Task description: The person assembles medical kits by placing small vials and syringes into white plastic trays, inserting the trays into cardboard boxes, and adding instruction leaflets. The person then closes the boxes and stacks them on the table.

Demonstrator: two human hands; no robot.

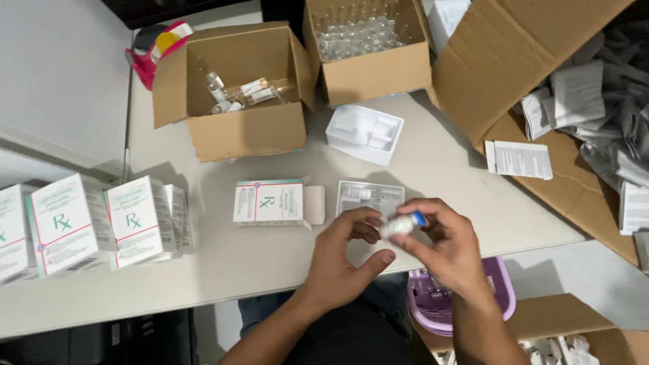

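Note:
Both of my hands meet over the table's front edge around a small glass vial with a blue cap [400,224]. My right hand [446,247] pinches the vial by its capped end. My left hand [346,255] touches its other end with fingertips and thumb. Just behind the hands lies a clear plastic tray [368,195] with a small item in it. To its left lies a white medicine carton [277,202] with its end flap open.
Several upright white cartons [81,223] stand at the left. Behind are a cardboard box with a few vials [236,91], a box full of vials [365,47] and a white tray [365,134]. A large box of paper leaflets [581,108] lies right. A purple basket [460,297] sits below the table.

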